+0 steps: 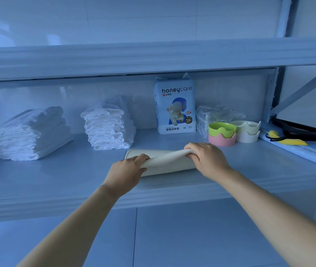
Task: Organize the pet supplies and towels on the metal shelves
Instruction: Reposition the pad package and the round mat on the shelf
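A cream mat [165,160] lies on the middle metal shelf [57,178], partly rolled or folded over itself. My left hand [127,172] grips its near left end and my right hand [206,159] grips the raised fold on the right. Behind it stand two stacks of folded white towels, one stack of towels [32,132] at the left and the other stack of towels [109,125] nearer the middle. A honeycare pet pad pack [174,105] stands upright at the back. To the right sit stacked pet bowls, a green bowl [221,129] on a pink one, beside white bowls [247,130].
Crumpled clear plastic [211,114] lies behind the bowls. The upper shelf beam [153,56] hangs low over the working space. At the far right a yellow and black tool [286,138] lies by the shelf's diagonal brace [305,87]. A tiled floor shows below.
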